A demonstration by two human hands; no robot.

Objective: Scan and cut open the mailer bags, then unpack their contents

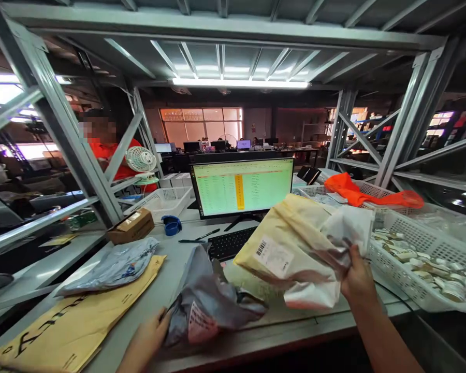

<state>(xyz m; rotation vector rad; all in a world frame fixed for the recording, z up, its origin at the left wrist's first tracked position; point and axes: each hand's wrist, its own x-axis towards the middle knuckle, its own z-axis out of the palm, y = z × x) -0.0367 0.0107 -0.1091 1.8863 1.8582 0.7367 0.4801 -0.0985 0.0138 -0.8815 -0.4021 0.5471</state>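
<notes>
My right hand (358, 277) is closed on a bundle of mailers held above the table: a yellow padded envelope (291, 238) with a barcode label, and white poly bags (347, 225) against it. My left hand (149, 336) rests at the near table edge, fingers pinching the corner of a crumpled grey poly bag (209, 303) that lies in front of the keyboard (230, 242). A label shows on the grey bag's near side.
A monitor (243, 186) with a spreadsheet stands behind the keyboard. A large yellow envelope (77, 321) and a grey bag (114, 267) lie at left, near a small cardboard box (132, 225). White baskets (419, 269) with small items sit at right. A person in orange (108, 147) is behind the rack.
</notes>
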